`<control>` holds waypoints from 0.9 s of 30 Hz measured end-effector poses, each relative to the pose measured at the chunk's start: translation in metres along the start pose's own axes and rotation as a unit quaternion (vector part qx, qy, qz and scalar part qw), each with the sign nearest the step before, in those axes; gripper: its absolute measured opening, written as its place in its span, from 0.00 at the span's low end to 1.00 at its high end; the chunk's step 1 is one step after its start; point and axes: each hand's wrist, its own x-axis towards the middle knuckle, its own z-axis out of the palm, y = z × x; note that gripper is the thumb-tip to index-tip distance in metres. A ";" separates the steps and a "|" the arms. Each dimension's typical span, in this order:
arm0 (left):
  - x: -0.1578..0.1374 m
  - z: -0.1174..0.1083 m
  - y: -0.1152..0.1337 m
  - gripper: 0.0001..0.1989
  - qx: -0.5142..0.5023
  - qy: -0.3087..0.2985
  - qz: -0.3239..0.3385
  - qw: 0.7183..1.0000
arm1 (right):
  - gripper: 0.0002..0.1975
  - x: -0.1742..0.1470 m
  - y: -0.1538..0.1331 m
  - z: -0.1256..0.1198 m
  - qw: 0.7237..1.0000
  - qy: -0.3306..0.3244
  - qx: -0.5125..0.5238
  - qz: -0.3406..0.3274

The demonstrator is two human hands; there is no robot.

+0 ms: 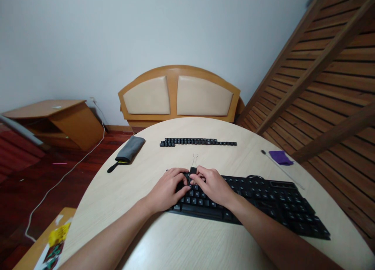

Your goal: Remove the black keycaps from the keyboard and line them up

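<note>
A black keyboard [258, 195] lies at a slant on the round table, many of its keycaps in place. My right hand [215, 184] pinches a keycap puller [193, 170] by its small black handle, and the two thin wires point away from me. Resting over the keyboard's left end, my left hand [166, 190] has its fingers bent and apart, with thumb and index finger close to the keys beside the puller. Beneath it, part of the keyboard is hidden. Beyond my hands, loose black keycaps [190, 141] stand in rows.
On the pale table [164, 238], a grey pouch [131, 149] lies left. A purple cloth [280, 158] and a thin stick with a dark tip [283, 169] lie right. A padded headboard [180, 94] stands behind; a slatted wooden panel [319, 78] leans at right.
</note>
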 end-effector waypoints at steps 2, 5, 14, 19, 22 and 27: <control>0.000 0.000 0.000 0.02 -0.001 0.005 0.003 1.000 | 0.13 0.000 0.000 0.000 1.000 0.001 0.008 0.002; 0.000 0.002 -0.001 0.02 -0.004 0.014 0.008 1.000 | 0.13 -0.001 -0.002 0.000 1.000 0.001 0.015 0.005; 0.000 0.004 -0.004 0.05 -0.008 0.014 0.012 1.000 | 0.14 0.001 0.005 0.003 0.995 0.032 0.084 0.039; 0.000 0.004 -0.005 0.04 -0.029 0.027 0.021 0.999 | 0.13 0.001 0.003 0.003 0.992 0.023 0.115 0.037; 0.000 0.005 -0.006 0.05 -0.060 0.039 0.028 0.997 | 0.12 0.001 0.001 0.001 0.993 0.033 0.109 0.030; 0.000 0.006 -0.009 0.06 -0.091 0.046 0.023 0.995 | 0.13 0.002 0.001 0.002 0.993 0.032 0.114 0.027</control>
